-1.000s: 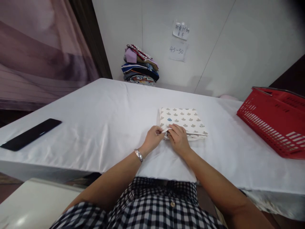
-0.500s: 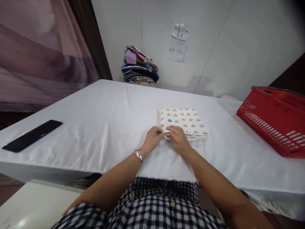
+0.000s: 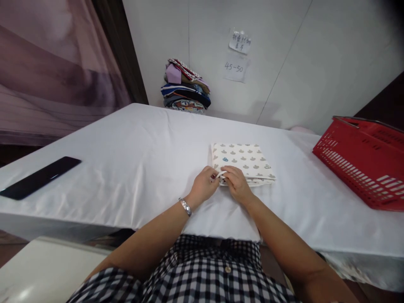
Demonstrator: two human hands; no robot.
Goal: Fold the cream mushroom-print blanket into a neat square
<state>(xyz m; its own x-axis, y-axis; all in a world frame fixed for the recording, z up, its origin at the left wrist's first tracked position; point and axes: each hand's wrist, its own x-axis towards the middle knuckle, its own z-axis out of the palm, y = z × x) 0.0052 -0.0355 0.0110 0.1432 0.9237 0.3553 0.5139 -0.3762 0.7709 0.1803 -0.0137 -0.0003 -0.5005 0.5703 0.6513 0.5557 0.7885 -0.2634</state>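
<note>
Pinching folded cloth (image 3: 243,162), both hands: left hand (image 3: 205,185), right hand (image 3: 237,185)

We cannot see the near corner of the folded patterned cloth (image 3: 243,162), which lies under the left hand (image 3: 205,185) and the right hand (image 3: 237,185); their fingertips are tucked into its edge. The red basket (image 3: 362,164) runs off the right edge. The handwriting on the wall notes (image 3: 237,52) is perhaps too small to read fully.
</note>
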